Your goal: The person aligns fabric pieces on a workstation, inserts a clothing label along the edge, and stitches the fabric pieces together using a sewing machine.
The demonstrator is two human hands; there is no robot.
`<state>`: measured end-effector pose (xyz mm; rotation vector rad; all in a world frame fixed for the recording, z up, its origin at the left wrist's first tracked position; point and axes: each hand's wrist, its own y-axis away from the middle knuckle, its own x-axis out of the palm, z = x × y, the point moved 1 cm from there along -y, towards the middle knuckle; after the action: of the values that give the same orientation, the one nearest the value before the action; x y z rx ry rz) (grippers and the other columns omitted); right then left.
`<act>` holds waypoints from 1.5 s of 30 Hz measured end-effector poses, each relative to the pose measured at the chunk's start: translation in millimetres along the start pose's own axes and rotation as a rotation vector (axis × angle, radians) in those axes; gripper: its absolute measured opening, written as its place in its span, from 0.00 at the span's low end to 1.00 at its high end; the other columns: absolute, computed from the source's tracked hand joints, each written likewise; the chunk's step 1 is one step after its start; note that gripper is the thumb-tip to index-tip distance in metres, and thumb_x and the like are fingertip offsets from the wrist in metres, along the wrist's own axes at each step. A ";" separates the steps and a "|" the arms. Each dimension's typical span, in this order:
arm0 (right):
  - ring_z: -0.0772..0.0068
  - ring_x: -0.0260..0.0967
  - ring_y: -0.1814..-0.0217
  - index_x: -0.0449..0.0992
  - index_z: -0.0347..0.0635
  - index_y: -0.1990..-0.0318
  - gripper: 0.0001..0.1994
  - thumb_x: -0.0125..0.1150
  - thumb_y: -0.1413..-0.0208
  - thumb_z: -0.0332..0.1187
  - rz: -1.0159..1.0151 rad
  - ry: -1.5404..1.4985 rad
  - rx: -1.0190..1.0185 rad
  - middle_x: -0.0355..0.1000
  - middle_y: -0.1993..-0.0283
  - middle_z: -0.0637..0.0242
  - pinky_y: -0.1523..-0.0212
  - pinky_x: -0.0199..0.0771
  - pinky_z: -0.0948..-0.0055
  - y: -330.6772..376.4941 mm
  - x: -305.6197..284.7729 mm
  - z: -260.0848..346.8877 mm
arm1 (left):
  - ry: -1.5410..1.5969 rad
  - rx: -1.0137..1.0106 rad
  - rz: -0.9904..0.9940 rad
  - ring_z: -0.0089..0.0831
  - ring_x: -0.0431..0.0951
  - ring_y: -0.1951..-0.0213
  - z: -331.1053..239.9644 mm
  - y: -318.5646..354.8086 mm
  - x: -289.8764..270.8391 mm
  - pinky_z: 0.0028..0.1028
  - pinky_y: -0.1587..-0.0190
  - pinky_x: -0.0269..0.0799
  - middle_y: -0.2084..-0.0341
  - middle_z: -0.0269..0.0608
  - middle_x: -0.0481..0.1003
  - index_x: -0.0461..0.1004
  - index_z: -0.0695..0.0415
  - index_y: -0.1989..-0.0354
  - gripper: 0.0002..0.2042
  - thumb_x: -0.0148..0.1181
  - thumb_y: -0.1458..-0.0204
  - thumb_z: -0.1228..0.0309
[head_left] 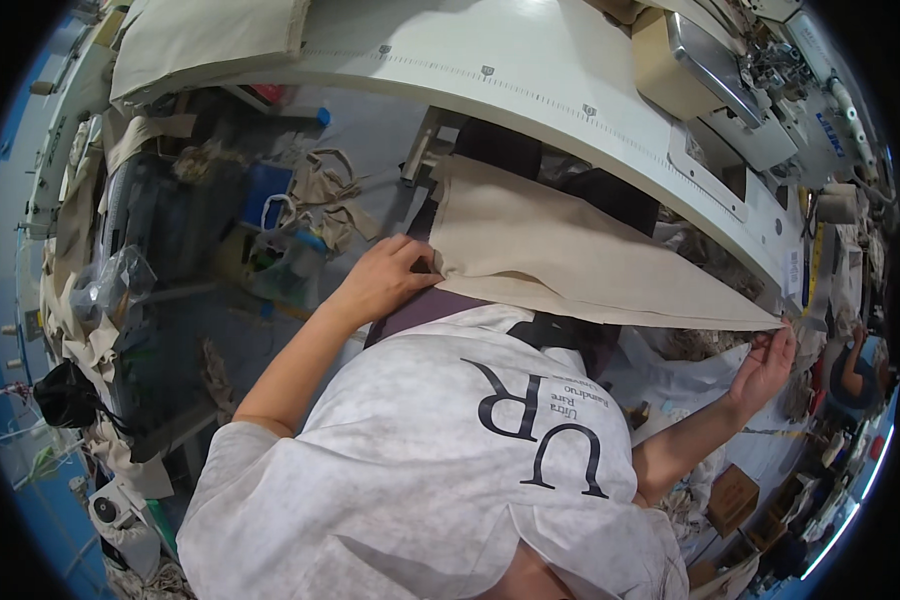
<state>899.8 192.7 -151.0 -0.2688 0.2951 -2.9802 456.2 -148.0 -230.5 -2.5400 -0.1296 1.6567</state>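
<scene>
A wide piece of beige fabric (550, 235) is stretched across my lap, in front of the sewing table's near edge. My left hand (395, 272) pinches its left near corner, the fingertips partly hidden in the folds. Out to the right, my right hand (765, 365) grips the far right corner, where the cloth narrows to a point. Between both hands the near edge runs almost straight, with a second layer showing slightly open along it.
The white sewing table (420, 72) with a printed ruler curves across the top. More beige cloth (210, 40) lies on its left end. A sewing machine (715, 85) stands at the upper right. A cardboard box (733, 498) and fabric scraps lie low on the right. Another person (852, 375) sits at far right.
</scene>
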 end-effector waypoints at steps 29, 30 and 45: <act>0.82 0.68 0.66 0.73 0.33 0.48 0.12 0.54 0.33 0.31 0.038 -0.020 0.017 0.75 0.63 0.68 0.62 0.71 0.80 5.2 1.3 -4.8 | 0.208 -0.076 0.113 0.40 0.74 0.52 -0.6 -42.8 -18.7 0.37 0.46 0.70 0.58 0.39 0.78 0.79 0.53 0.55 0.20 0.67 0.62 0.77; 0.82 0.68 0.66 0.73 0.33 0.48 0.12 0.54 0.33 0.31 0.041 -0.013 0.013 0.75 0.64 0.68 0.62 0.71 0.80 4.7 0.4 -4.8 | 0.207 -0.079 0.113 0.40 0.74 0.52 -0.3 -42.7 -19.1 0.37 0.46 0.70 0.58 0.39 0.78 0.79 0.53 0.55 0.20 0.67 0.62 0.77; 0.81 0.69 0.67 0.73 0.32 0.49 0.11 0.55 0.34 0.30 0.049 -0.019 0.026 0.75 0.64 0.67 0.61 0.72 0.81 -2.5 7.2 -1.6 | 0.062 0.137 -0.034 0.39 0.78 0.63 10.6 -31.1 4.2 0.36 0.57 0.75 0.52 0.34 0.77 0.74 0.54 0.68 0.10 0.67 0.59 0.75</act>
<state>892.2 194.3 -150.8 -0.2821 0.2568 -2.9297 447.7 -116.2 -234.3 -2.4703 -0.0524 1.5170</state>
